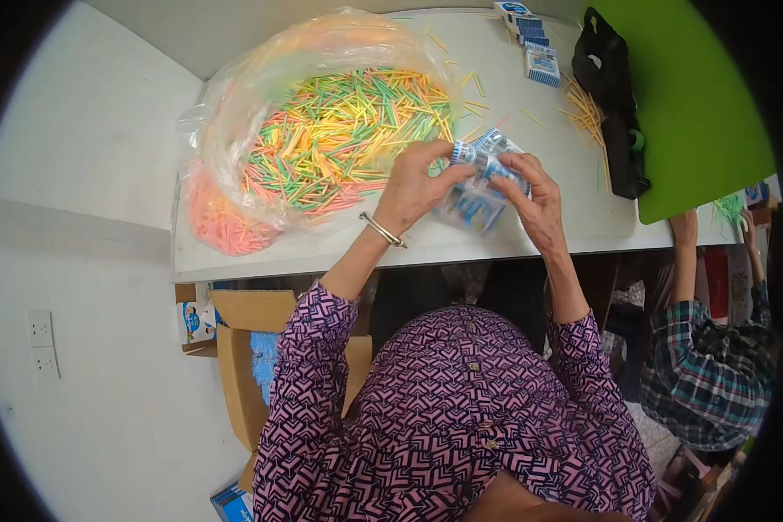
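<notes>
My left hand (420,181) pinches the upper left edge of a small clear plastic packet (471,211) with blue and white print. On its other side, the fingers of my right hand (535,198) close on the upper right part. The packet is held above the table's front edge; what it contains I cannot make out. Just left of my left hand lies a large, wide-mouthed clear plastic bag (226,113), full of short thin sticks (348,130) in yellow, green, orange and pink.
Stacked blue-and-white packets (542,65) lie at the back of the white table (531,235). Loose yellowish sticks (585,113) lie beside a black object (618,130) against a green panel (687,104). Beyond it, a co-worker's hand (748,228) handles green sticks. An open cardboard box (239,383) stands below.
</notes>
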A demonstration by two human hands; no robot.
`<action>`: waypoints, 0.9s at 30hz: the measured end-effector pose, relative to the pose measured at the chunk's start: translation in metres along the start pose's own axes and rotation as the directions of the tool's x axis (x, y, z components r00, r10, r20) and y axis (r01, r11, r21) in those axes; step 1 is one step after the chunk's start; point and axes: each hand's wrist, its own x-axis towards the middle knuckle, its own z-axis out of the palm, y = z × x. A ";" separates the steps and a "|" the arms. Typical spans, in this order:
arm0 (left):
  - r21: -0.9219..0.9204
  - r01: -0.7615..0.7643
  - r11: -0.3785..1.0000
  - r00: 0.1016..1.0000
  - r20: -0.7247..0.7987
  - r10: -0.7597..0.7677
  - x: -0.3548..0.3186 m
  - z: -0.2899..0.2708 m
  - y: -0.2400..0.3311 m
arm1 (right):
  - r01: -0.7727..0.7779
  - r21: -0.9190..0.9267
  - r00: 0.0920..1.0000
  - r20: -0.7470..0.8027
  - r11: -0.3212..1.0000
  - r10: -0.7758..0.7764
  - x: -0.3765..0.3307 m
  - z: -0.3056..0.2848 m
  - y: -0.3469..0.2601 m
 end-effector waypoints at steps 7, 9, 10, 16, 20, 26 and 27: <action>0.022 -0.022 1.000 0.996 0.088 0.020 0.000 -0.005 -0.020 | 0.028 -0.113 0.999 0.050 0.993 -0.022 0.015 0.007 0.003; 0.145 -0.096 0.985 0.993 0.083 0.085 0.000 -0.009 -0.020 | 0.036 -0.154 0.996 0.091 0.987 -0.022 0.018 0.009 0.005; 0.166 -0.110 0.980 0.992 0.085 0.096 -0.001 -0.010 -0.017 | 0.088 -0.172 0.988 0.140 0.981 -0.064 0.019 0.009 0.005; 0.079 -0.106 0.991 0.993 0.053 0.103 -0.010 -0.004 -0.013 | -0.033 -0.032 0.963 0.266 0.999 0.040 0.019 0.015 -0.005; 0.319 -0.214 0.923 0.976 0.033 0.215 -0.013 -0.006 -0.018 | -0.124 -0.015 0.951 0.284 0.992 0.124 0.015 0.017 -0.013; 0.201 -0.128 0.971 0.988 0.113 0.106 -0.016 -0.011 -0.023 | -0.188 0.047 0.931 0.326 0.981 0.163 0.007 0.025 -0.006; 0.200 -0.128 0.971 0.987 0.117 0.106 -0.014 -0.011 -0.024 | -0.190 0.047 0.932 0.323 0.981 0.166 0.006 0.024 -0.005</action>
